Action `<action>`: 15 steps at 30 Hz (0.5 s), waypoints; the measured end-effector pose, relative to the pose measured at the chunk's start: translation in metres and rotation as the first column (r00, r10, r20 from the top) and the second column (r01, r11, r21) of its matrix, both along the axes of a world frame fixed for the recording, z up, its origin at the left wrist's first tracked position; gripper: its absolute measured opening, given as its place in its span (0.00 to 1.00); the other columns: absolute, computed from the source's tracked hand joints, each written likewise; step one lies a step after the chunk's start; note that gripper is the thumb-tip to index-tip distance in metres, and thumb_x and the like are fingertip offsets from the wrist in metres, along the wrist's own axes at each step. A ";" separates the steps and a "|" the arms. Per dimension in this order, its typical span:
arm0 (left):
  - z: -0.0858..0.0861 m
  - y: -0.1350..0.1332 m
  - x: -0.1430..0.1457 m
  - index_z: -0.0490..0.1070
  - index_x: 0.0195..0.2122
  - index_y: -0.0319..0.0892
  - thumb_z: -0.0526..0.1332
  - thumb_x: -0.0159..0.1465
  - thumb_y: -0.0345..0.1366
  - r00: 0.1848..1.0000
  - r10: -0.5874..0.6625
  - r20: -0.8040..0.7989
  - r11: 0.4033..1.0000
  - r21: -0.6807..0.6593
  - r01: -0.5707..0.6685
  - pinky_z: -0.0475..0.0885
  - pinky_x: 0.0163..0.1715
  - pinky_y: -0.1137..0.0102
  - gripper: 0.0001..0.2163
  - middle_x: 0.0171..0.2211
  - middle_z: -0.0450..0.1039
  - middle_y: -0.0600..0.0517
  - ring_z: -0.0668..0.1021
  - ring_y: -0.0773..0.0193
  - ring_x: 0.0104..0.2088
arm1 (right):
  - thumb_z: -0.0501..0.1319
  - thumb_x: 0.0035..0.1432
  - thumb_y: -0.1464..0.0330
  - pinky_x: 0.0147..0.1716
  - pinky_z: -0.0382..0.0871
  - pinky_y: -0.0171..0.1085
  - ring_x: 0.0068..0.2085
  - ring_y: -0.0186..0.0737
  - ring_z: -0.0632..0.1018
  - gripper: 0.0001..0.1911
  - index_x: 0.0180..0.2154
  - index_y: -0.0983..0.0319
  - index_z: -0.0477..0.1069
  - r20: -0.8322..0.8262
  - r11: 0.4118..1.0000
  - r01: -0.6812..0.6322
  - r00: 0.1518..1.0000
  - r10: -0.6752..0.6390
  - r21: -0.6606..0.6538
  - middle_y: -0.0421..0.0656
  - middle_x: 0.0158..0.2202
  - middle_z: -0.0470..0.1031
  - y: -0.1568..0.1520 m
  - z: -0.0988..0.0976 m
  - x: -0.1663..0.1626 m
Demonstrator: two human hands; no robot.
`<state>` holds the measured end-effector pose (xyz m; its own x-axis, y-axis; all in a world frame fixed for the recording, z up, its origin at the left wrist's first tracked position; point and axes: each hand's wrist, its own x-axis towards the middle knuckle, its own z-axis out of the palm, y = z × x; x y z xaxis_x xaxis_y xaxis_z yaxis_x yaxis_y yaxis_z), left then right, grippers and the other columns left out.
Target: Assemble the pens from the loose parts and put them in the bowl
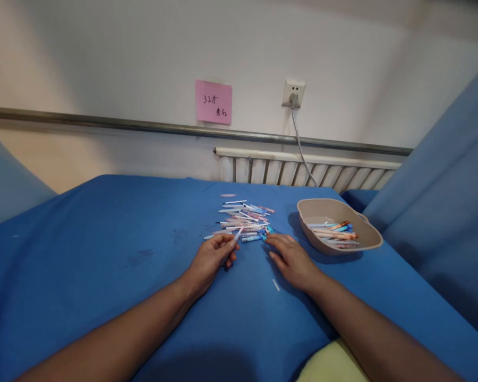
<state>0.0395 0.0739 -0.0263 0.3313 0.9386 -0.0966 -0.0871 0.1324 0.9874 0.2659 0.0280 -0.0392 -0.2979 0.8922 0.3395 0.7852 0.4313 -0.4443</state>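
Observation:
Between the thumb and fingers of my left hand point(215, 251) is a slim pale pen point(239, 233), its tip pointing up and away. My right hand point(292, 257) rests with fingers stretched out at the right edge of a pile of pens point(245, 217). Its fingertips reach a teal and blue pen end point(267, 231); whether they touch it I cannot tell. Pink, white and blue pens and thin refills lie crossed in the pile. A small white cap-like piece point(276, 285) lies below my right hand.
A beige basket point(308, 212) holding several pens stands to the right on the blue cloth point(103, 254). Behind are a radiator point(271, 167), a metal rail point(151, 126), a pink note point(214, 102) and a socket point(293, 94) with a cord. A blue curtain point(454, 159) hangs at right.

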 end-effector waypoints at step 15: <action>-0.001 0.008 -0.006 0.70 0.36 0.37 0.68 0.49 0.46 0.990 0.138 0.027 0.990 0.028 -0.138 0.59 0.15 0.78 0.19 0.24 0.72 0.55 0.68 0.74 0.16 | 0.50 0.61 0.76 0.47 0.58 0.44 0.49 0.48 0.70 0.14 0.44 0.64 0.71 0.361 0.992 0.109 0.929 -0.078 -0.065 0.51 0.45 0.74 0.028 0.034 -0.063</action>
<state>0.0330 0.0815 -0.0274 0.2005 0.9778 -0.0611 -0.1273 0.0878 0.9880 0.2033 0.0561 -0.0049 -0.2995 0.9422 0.1504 0.9334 0.3220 -0.1581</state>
